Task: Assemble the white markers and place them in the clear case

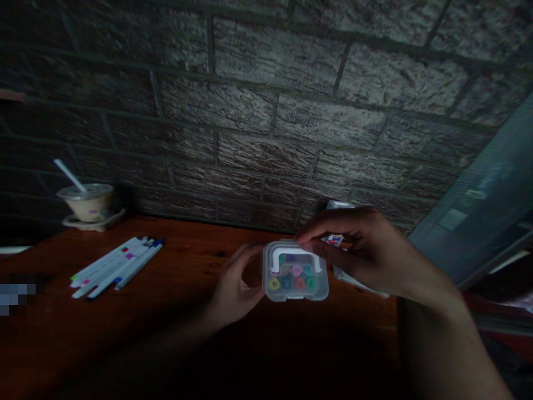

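Note:
Near the middle of the view is a small clear plastic case (295, 294) with a white handle on its lid. Several round coloured pieces in yellow, pink, red and green show through it. My left hand (237, 283) grips the case by its left side, with fingers behind and thumb in front. At the upper right of the case, my right hand (353, 239) pinches the top edge by the handle between thumb and forefinger. What lies behind the right hand is partly hidden.
Several white marker pens (116, 266) lie in a bundle on the wooden table (179, 311) at left. A drink cup with a straw (89, 204) stands on a coaster by the brick wall (250, 111). Clear packaging (358, 280) lies beyond my right hand.

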`<state>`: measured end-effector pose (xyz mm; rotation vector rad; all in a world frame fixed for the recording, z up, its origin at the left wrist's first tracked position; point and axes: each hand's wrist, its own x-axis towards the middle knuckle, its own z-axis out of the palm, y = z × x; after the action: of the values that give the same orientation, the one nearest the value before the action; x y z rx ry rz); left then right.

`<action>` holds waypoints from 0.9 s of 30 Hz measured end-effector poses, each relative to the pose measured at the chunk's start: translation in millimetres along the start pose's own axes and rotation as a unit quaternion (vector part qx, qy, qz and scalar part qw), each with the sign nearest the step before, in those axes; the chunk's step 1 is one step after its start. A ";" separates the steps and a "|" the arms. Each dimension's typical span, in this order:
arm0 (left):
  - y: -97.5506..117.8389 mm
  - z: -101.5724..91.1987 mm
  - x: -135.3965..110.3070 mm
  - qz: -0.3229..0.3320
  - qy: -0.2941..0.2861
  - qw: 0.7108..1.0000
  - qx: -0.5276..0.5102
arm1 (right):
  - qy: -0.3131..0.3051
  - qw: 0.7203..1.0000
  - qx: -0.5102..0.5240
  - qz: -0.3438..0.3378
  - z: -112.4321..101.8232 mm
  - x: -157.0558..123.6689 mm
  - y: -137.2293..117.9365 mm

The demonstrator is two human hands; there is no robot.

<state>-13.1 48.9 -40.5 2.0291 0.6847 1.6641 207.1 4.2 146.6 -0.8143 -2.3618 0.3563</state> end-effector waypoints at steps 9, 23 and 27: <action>11.3 -5.0 13.0 -0.148 0.025 0.985 -0.085 | 0.015 0.986 0.120 0.118 5.9 10.3 37.9; 20.1 -16.6 49.4 -0.395 0.022 0.893 -0.212 | 0.004 0.866 0.438 0.240 61.5 37.4 100.1; 20.2 -22.4 61.8 -0.414 -0.047 0.879 -0.232 | 0.014 0.845 0.462 0.271 60.5 38.9 103.3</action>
<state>-23.2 71.4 23.7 1.1951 0.8529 1.0629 193.1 105.6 73.3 -0.9274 -1.5452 1.5449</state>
